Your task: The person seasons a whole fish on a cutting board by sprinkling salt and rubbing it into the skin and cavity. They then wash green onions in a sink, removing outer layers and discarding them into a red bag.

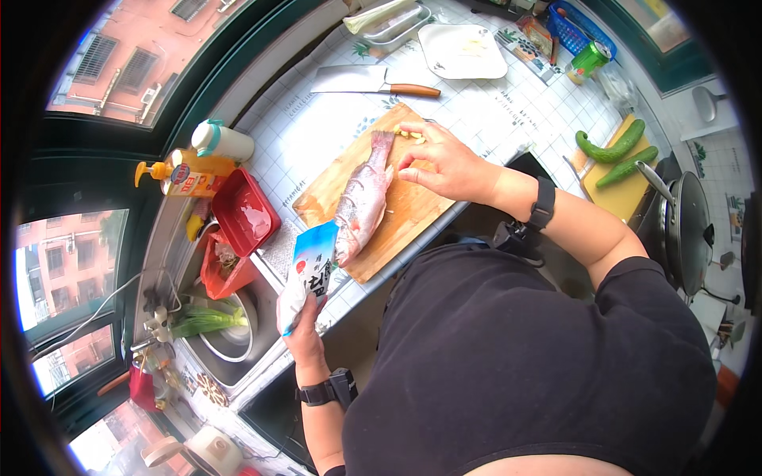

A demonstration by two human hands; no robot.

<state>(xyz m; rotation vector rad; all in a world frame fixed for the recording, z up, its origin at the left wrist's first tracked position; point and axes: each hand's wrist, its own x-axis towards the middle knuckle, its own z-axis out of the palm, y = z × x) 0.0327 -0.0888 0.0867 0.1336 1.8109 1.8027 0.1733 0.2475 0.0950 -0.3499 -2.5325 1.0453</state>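
A whole fish (364, 196) with slashes across its side lies on a wooden cutting board (321, 189), its tail pointing away from me. My left hand (305, 333) grips a blue and white plastic packet (312, 253) that bears writing. The packet's upper end overlaps the fish's head. Over the board's right side hovers my right hand (446, 163), fingers apart and curved, with nothing seen in them. Several pale yellow slices (415, 137) sit by its fingertips, near the fish's tail.
A cleaver (357, 79) and a white plate (461, 52) lie beyond the board. At left are a red basin (245, 211), a pump bottle (193, 174) and a sink (271, 324) holding green onions (208, 318). Cucumbers (625, 168) and a lidded pan (690, 232) are at right.
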